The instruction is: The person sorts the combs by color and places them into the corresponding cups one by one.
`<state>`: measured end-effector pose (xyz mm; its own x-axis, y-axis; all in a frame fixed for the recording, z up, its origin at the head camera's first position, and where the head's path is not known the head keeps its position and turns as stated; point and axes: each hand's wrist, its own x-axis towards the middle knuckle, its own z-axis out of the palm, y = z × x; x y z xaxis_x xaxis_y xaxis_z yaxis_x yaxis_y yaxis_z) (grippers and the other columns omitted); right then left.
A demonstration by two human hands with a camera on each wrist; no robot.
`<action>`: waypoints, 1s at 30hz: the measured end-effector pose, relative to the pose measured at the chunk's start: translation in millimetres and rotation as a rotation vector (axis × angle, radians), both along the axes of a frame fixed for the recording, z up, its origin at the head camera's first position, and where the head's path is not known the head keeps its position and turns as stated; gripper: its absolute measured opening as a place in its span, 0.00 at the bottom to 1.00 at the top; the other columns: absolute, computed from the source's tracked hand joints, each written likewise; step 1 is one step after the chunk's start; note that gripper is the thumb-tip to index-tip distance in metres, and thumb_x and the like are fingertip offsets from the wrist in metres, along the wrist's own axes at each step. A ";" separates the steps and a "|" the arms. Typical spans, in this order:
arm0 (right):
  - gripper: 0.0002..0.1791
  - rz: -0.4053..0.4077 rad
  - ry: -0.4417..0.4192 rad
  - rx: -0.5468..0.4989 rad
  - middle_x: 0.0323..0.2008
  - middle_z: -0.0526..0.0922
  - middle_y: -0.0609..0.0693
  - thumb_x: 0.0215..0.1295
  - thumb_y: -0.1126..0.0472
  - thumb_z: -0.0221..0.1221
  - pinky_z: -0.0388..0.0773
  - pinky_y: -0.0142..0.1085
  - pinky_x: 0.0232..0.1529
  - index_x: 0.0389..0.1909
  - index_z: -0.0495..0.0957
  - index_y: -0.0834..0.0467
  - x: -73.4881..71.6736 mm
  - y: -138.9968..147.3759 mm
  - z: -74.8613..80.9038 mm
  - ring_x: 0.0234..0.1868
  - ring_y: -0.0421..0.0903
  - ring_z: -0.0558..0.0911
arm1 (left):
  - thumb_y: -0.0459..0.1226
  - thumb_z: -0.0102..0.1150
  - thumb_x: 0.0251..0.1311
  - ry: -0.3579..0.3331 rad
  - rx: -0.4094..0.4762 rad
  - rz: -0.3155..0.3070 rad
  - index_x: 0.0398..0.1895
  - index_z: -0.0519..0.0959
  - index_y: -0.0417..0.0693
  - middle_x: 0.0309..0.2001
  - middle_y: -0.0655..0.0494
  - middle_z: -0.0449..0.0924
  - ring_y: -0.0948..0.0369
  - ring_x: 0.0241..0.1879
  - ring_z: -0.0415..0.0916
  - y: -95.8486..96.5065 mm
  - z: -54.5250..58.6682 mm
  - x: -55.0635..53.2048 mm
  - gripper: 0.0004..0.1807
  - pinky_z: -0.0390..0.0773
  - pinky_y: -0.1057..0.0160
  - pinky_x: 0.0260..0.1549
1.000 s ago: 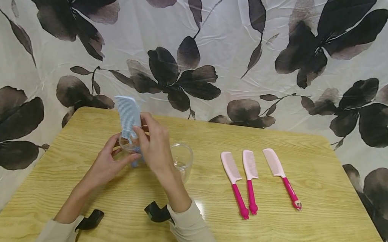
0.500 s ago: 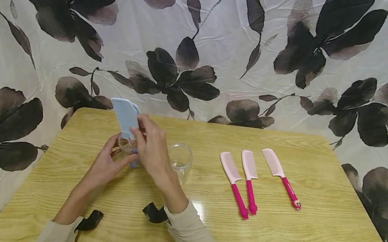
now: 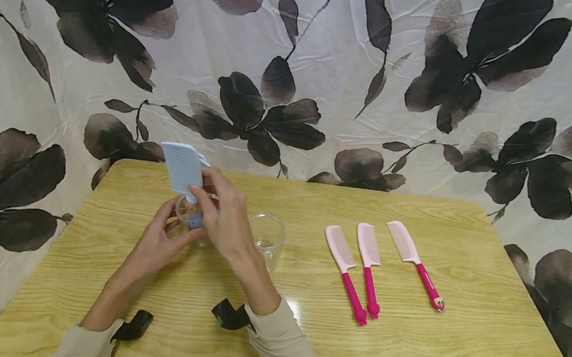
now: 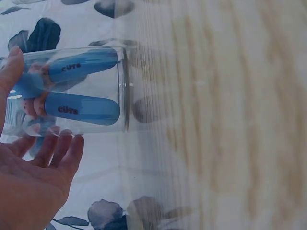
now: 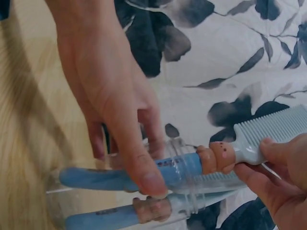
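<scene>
A light blue comb [image 3: 184,166] with a brown animal-head figure at its neck stands handle down in a clear glass [image 3: 180,208] at the left of the table. My left hand [image 3: 159,242] grips the glass, fingers and thumb around its side. With thumb and fingers my right hand [image 3: 230,216] pinches this comb just above the figure. A second blue comb [image 5: 106,215] is in the glass beside it, its toothed part mostly hidden behind the first. In the left wrist view two blue lettered handles [image 4: 80,106] show through the glass, their ends near its bottom.
Another clear glass [image 3: 267,238] stands close to the right forearm. Several pink combs [image 3: 369,261] with dark pink handles lie apart on the right half of the wooden table [image 3: 481,328]. A floral cloth [image 3: 347,110] hangs behind the table's back edge.
The held comb has shifted slightly left, and its blue handle now shows inside the glass. The left hand stays around the glass. The pink combs have not moved.
</scene>
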<state>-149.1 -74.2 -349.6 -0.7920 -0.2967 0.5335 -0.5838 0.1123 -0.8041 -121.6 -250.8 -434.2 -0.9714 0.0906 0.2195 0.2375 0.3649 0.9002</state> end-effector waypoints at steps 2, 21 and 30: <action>0.14 -0.001 -0.006 0.022 0.52 0.84 0.58 0.76 0.66 0.58 0.81 0.25 0.49 0.59 0.76 0.64 -1.0 0.3 -1.5 0.48 0.42 0.85 | 0.33 0.68 0.66 -0.006 -0.009 -0.001 0.82 0.53 0.50 0.76 0.48 0.55 0.59 0.70 0.58 0.2 -0.1 -0.2 0.46 0.65 0.75 0.61; 0.10 -0.141 -0.016 0.338 0.41 0.87 0.50 0.64 0.64 0.70 0.76 0.17 0.39 0.45 0.87 0.61 1.0 0.8 -4.8 0.38 0.35 0.83 | 0.33 0.67 0.67 -0.003 -0.020 -0.002 0.80 0.54 0.43 0.72 0.46 0.59 0.65 0.63 0.62 2.0 -0.4 -2.4 0.43 0.67 0.72 0.63; 0.17 -0.103 -0.046 0.406 0.46 0.86 0.51 0.65 0.63 0.70 0.77 0.20 0.43 0.53 0.82 0.61 7.3 4.4 -0.4 0.45 0.40 0.83 | 0.32 0.66 0.67 -0.007 -0.058 0.014 0.79 0.55 0.42 0.70 0.45 0.61 0.64 0.61 0.62 1.1 -0.2 -1.0 0.42 0.68 0.47 0.64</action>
<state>-141.8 -69.8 -350.0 -0.8488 -0.3940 0.3525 -0.5173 0.4814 -0.7076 -122.6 -249.7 -434.4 -0.9741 0.0899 0.2076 0.2261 0.4197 0.8790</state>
